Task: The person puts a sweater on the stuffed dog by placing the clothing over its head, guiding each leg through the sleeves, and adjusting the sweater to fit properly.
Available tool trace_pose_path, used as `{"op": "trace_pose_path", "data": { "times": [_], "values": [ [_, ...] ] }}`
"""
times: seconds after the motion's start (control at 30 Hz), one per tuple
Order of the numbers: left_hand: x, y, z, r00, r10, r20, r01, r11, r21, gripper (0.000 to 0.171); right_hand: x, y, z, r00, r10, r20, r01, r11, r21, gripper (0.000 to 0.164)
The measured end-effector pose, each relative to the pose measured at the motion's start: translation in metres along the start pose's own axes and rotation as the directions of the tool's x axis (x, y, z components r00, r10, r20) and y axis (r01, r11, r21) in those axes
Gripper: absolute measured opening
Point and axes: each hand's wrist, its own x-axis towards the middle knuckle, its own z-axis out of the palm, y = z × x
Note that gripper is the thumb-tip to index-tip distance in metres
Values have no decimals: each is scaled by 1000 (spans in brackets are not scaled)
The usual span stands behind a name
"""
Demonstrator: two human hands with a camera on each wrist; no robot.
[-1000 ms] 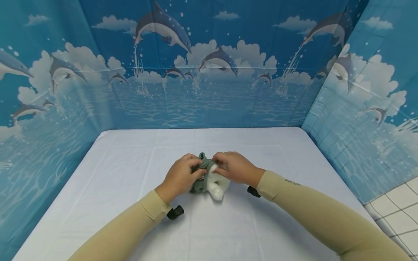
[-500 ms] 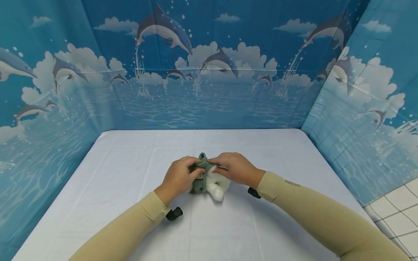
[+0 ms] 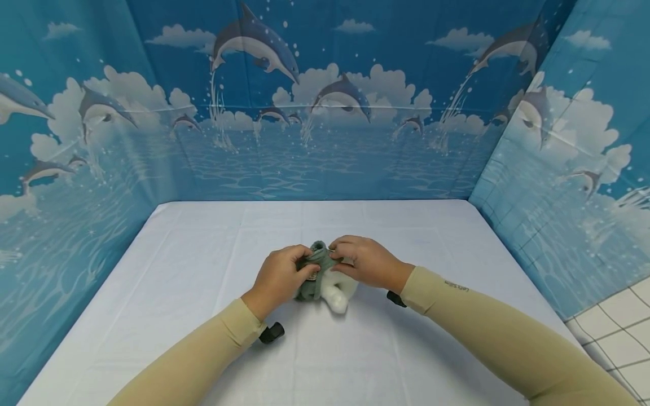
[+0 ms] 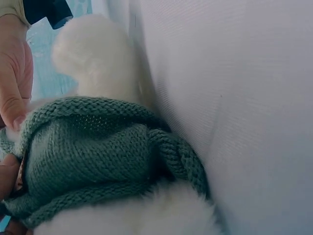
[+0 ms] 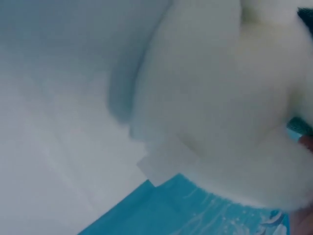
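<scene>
A white plush toy (image 3: 336, 297) lies on its side or back on the table, wearing a green knitted sweater (image 3: 308, 290). My left hand (image 3: 276, 279) pinches the sweater between thumb and fingers on the left side. From the right, my right hand (image 3: 367, 260) pinches the sweater's edge where it meets the white fur. In the left wrist view the knit (image 4: 88, 156) is bunched in folds around the body, with fur showing on both sides. White fur (image 5: 220, 93) fills much of the right wrist view, and a pale label (image 5: 166, 161) sticks out from it. The toy's head cannot be made out.
A white cloth (image 3: 213, 237) covers the table. Blue dolphin-print curtains (image 3: 325, 152) stand along the back and both sides. White tiles (image 3: 624, 332) show at the lower right. Each wrist carries a small black camera (image 3: 272, 332).
My right fingers reached farther left over the sweater half a second ago and have since drawn back slightly right. The sweater's raised fold has shifted a little right. My left hand holds nearly still.
</scene>
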Motion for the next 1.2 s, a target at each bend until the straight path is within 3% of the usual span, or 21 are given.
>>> {"op": "trace_pose_path", "data": {
  "times": [0.17,0.3,0.43,0.6,0.7,0.87,1.0,1.1,1.2],
  "values": [
    [-1,1,1,1000,1,3,-1,1000,5,15,-1,-1,-1,997,48,63,-51,998,34,38],
    [0,2,2,1000,22,-9,-22,999,26,16,-4,0,0,997,38,70,-35,998,-44,46],
    [0,3,5,998,53,-30,-51,997,56,17,-8,0,1,1000,3,21,-1,997,-81,37],
    [-1,5,9,995,80,-53,-74,991,110,22,-10,-1,5,999,-9,-42,7,999,-48,16],
    [-3,6,11,995,81,-50,-74,989,130,23,-11,-2,6,999,-7,-53,5,999,-36,12],
    [-5,8,13,996,79,-32,-74,988,137,25,-10,-3,-1,996,65,54,-68,996,62,16],
    [-5,7,15,997,70,-32,-65,990,124,25,-5,2,-12,983,106,151,-136,970,201,4],
    [-4,7,16,996,85,-30,-81,989,126,24,2,1,-19,981,140,138,-171,953,249,16],
    [-4,7,15,994,107,-26,-103,985,140,25,12,-4,-23,975,201,95,-218,949,226,19]
  ]
}}
